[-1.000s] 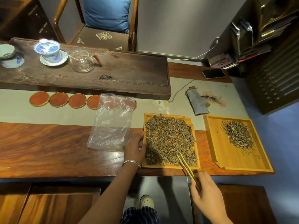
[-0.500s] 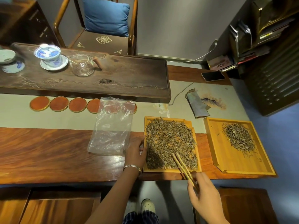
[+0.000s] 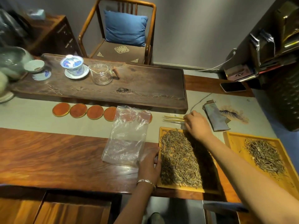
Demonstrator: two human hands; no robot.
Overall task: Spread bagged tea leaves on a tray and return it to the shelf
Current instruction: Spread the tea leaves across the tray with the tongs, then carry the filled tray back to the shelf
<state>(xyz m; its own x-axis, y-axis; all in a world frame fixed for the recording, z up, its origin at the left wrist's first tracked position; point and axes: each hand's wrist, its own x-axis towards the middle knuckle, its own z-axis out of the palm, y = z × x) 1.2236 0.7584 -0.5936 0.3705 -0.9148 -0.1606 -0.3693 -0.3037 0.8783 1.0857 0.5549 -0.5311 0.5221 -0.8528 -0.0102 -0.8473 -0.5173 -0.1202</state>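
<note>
Plainly, the near tray (image 3: 159, 159) is steadied by the left hand (image 3: 149, 164), whose fingers are curled against its left rim, seemingly so that it cannot slide on the table (image 3: 56, 156); the tea leaves (image 3: 179, 159) are seen spread over most of that tray, thicker toward the person, thinner at the far edge; the spreading is judged nearly finished.

Beyond the tray's far edge the right hand (image 3: 196, 125) is stretched across the leaves, and the tongs (image 3: 173, 119) are pinched at their near end by its fingertips; they are held low over the runner (image 3: 32, 113), or laid on it, which cannot be told; it is judged that the tool is being set aside there so that both hands are free for lifting.

Just left of the left hand the emptied bag (image 3: 127, 138) is left flat, partly over the row of coasters (image 3: 78, 110), out of the way of the work; right of the right arm a second tray (image 3: 234, 138) with a smaller heap is parked, apart from the first.

No shelf slot for the tray can be made out with certainty; the return to the shelf is not yet begun, and a level two-handed carry is thought needed, since loose leaves could spill over the low rim.
</note>
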